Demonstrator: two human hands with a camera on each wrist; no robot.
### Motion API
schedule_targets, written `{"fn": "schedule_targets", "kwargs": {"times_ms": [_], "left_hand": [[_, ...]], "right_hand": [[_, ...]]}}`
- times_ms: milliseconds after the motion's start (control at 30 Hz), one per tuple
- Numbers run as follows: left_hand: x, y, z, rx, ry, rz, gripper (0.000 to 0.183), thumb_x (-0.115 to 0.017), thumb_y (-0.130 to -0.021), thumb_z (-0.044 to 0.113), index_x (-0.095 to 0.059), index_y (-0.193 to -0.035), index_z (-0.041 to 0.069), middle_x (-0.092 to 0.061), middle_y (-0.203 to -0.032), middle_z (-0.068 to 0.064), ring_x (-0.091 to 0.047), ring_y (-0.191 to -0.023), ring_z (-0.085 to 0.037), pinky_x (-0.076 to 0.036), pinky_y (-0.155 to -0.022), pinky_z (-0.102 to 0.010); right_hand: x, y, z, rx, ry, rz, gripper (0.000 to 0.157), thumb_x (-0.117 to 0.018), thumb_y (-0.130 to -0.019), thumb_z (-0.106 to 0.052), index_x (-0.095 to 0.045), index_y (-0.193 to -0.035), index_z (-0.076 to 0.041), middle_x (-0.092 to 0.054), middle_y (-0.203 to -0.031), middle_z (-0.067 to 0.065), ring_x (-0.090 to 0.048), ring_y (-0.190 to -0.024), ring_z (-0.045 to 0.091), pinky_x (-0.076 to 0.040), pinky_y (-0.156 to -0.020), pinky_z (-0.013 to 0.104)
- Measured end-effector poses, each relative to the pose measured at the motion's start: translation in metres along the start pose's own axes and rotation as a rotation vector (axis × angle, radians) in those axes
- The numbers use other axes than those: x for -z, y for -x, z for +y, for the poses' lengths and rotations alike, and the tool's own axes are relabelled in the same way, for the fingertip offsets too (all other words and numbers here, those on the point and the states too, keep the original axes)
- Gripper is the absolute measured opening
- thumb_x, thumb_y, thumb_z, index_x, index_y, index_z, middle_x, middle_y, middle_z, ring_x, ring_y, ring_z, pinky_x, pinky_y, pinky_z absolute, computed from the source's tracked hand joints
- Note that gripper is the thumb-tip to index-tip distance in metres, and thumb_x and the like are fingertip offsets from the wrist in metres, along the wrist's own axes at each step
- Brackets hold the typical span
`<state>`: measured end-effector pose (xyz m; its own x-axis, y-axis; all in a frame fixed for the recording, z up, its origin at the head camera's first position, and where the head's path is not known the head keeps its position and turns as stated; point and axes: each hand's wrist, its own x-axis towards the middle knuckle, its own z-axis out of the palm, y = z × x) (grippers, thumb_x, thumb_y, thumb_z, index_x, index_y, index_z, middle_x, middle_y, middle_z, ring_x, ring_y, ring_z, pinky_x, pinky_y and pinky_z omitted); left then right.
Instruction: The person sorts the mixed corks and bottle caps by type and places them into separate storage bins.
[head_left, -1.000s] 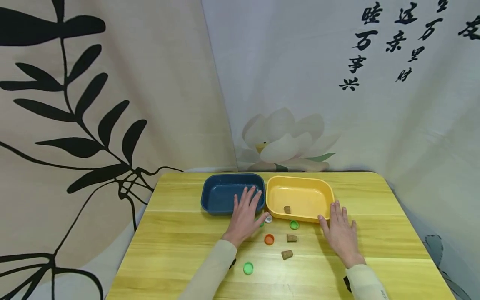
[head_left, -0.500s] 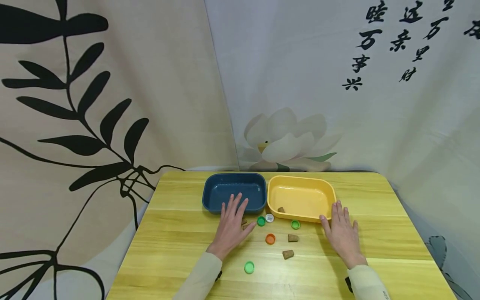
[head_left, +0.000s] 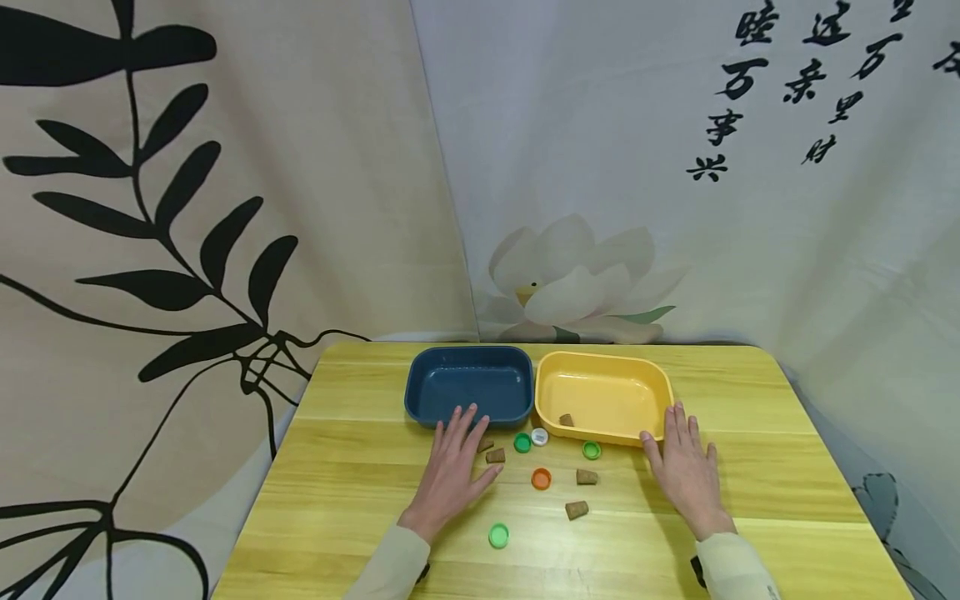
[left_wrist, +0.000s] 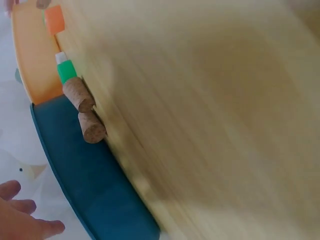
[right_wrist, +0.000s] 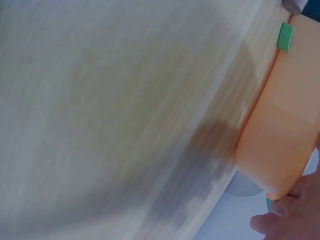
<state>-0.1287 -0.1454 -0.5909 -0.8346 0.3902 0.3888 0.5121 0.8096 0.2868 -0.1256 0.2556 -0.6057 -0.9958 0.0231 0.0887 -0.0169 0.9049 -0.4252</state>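
Screened-off nook, building unclear

The place appeared to be an indoor spot hung with printed cloth (head_left: pixel 360 167) — home or studio, the views did not settle which. The cloth filled the background, its beige and blue-grey parts meeting along a slanting line, with black leaves (head_left: pixel 186 187), a white lotus (head_left: pixel 577 287) and brush-style characters (head_left: pixel 753 27). Close before it stood a wood-grain table (head_left: pixel 787 500).

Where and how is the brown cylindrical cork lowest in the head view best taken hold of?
Probably across its middle, pinching the near and far sides, coming from above: the brown cylindrical cork lies on its side, its length running roughly left to right on the yellow wood-grain table, apart from other things.
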Motion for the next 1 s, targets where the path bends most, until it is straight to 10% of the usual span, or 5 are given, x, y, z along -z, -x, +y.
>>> {"fn": "schedule_targets", "kwargs": {"times_ms": [1000], "left_hand": [[-0.018, 0.007, 0.005, -0.202, -0.172, -0.212, 0.058, -0.065, -0.100, 0.046, -0.055, -0.149, 0.016, -0.056, -0.149, -0.005, -0.047, -0.143, -0.030, -0.031, -0.116, -0.064]], "right_hand": [[0.000, 0.001, 0.000, 0.003, -0.005, -0.002, 0.082, -0.030, -0.111, -0.054, -0.012, -0.163, 0.006, -0.006, -0.170, 0.026, -0.015, -0.151, 0.055, -0.014, -0.107, 0.083]]}}
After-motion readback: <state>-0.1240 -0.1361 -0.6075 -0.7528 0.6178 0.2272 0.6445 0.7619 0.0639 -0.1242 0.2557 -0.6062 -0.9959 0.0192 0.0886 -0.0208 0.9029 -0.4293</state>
